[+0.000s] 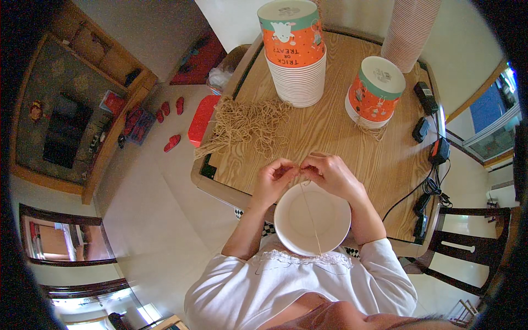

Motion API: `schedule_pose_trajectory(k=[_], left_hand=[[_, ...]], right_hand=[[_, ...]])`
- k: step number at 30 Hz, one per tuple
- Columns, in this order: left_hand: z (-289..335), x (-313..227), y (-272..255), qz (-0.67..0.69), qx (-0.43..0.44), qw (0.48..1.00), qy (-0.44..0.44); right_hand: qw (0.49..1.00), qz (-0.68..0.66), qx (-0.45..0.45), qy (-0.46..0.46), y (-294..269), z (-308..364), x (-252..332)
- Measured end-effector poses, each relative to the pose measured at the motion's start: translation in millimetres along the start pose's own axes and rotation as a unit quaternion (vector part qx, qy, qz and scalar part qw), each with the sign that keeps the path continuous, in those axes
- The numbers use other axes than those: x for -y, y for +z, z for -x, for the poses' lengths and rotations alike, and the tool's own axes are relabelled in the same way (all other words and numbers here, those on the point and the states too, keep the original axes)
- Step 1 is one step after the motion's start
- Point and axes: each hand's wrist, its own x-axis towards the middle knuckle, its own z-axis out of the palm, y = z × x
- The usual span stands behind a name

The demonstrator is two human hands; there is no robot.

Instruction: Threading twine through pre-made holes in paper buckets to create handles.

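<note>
A white-lined paper bucket (291,220) rests against my body at the table's near edge, its mouth facing up. A thin tan twine (309,212) crosses the mouth from the near rim to my fingers at the far rim. My left hand (273,182) is closed, thumb and fingertips pinching the twine. My right hand (334,177) is closed beside it, also pinching the twine; its fingertips almost touch the left ones. The exact spot where the twine meets the rim is partly hidden by my fingers.
Loose twine (247,125) lies in a tangled heap at the table's left. Upside-down orange-and-green buckets stand in a stack (294,47) and in a smaller group (375,92). A tall nested stack (410,36) rises behind. Black adapters with cables (439,151) line the right edge.
</note>
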Motion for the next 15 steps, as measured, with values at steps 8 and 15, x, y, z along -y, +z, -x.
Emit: schedule_pose_trajectory(k=[8,15], left_hand=[[-2.5,-1.2,1.1,0.088,-0.007,0.995,-0.040],[-0.4,-10.2,2.2,0.113,-0.002,0.992,-0.056]], right_hand=[[1.000,0.001,0.001,-0.006,0.3,-1.3,0.7],[1.000,-0.001,0.006,-0.010,-1.8,-0.6,3.1]])
